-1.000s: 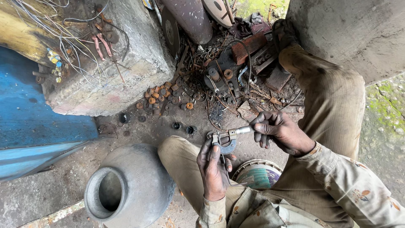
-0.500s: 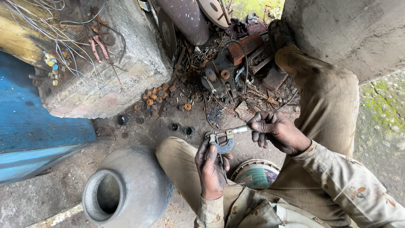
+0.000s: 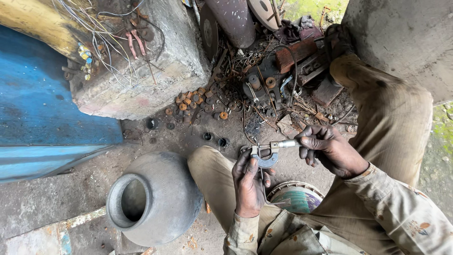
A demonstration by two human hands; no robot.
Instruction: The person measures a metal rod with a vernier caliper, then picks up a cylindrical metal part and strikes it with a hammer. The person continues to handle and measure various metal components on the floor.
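Observation:
I hold a small metal micrometer [image 3: 270,152] between both hands over the ground. My left hand [image 3: 249,182] grips its curved frame from below, thumb and fingers around the bow. Around its thimble end on the right, my right hand [image 3: 329,150] has its fingertips closed. A thin wire hangs down from the micrometer past my left hand. Whether a part sits in the jaw is too small to tell. My knees in tan trousers flank the hands.
A grey metal pot [image 3: 152,199] lies on its side at lower left. A concrete block [image 3: 141,61] with loose wires stands at upper left, rusty rings [image 3: 193,100] heaped at its foot. Scrap metal [image 3: 273,80] lies ahead. A round tin [image 3: 295,197] sits between my legs. Blue sheet [image 3: 42,108] at left.
Both hands stay on the micrometer in nearly the same pose. The view has shifted slightly; nothing was picked up or let go.

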